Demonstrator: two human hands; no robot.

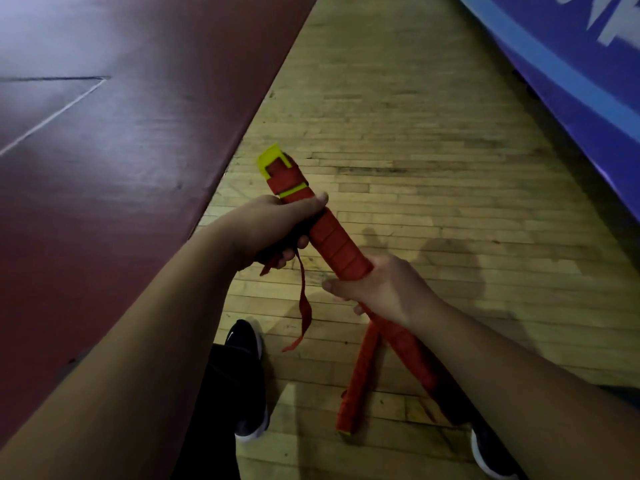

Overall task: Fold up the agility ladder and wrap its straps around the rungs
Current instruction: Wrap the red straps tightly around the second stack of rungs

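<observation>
1. The bundled agility ladder (341,247), wound in red strap, is held mid-frame, slanting from 11 to 5 o'clock, with its yellow rung ends (268,161) uppermost.
2. The left hand (273,226) grips its upper part and the right hand (381,289) clasps it lower down.
3. A loose strap end (304,306) dangles beneath the left hand.
4. A wooden floor (398,140) lies below, with a maroon mat (121,133) at 10 o'clock and a blue banner (581,64) at 2.

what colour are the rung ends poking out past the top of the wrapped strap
Yellow. The rung ends stick out beyond the red strap above the left hand; the head view shows it.

Dim, soft, perhaps motion-blurred; wide-angle edge distortion.
</observation>
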